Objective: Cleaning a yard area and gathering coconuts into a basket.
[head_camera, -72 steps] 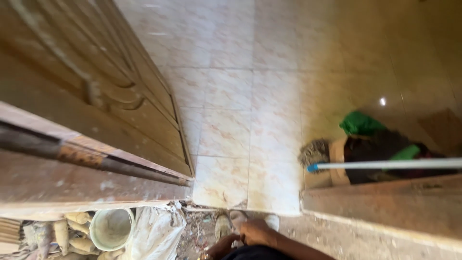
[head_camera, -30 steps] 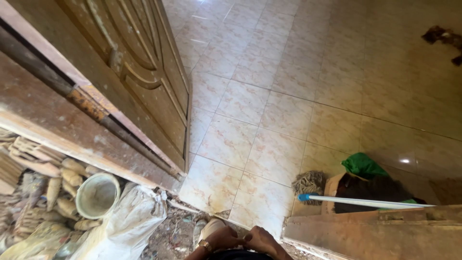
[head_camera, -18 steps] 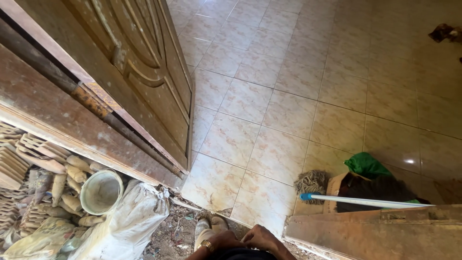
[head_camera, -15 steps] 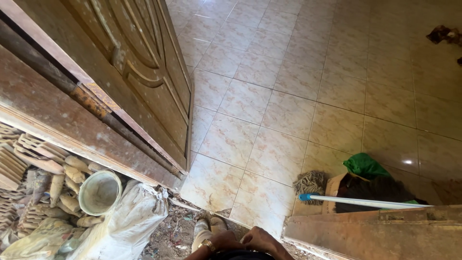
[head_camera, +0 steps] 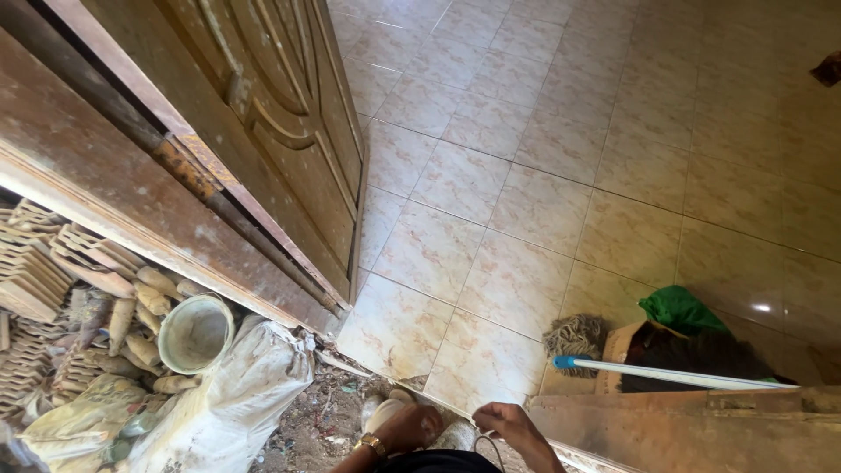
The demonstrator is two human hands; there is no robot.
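Bottom middle of the frame you get both hands up close; the left hand [head_camera: 405, 427], with a watch on the wrist, is curled narrow against something pale just under it, can't tell what it is or if it's actually gripped; the right hand [head_camera: 517, 429] has its fingers loosely bent and a thin dark cord [head_camera: 489, 445] loops just below it, looks pinched but honestly can't tell. Half a second back the two hands were pressed together over the dark clothing; now they've come apart with the cord showing between them, so whatever they were fiddling with looks loosened.

Lower left, on the dirt: a whitish sack [head_camera: 236, 398], a pale bucket [head_camera: 194, 334] just beside it, then stacked clay tiles [head_camera: 35, 280] at the left edge. Lower right: a mop [head_camera: 578, 336] with a white handle and blue collar, lying across a box with dark clothes and a green cloth [head_camera: 681, 310] on top.

Further out, the carved wooden door [head_camera: 280, 131] stands open upper left; the marbled tile floor [head_camera: 561, 158] fills the rest; the view has tipped up a bit too, door looks bigger.
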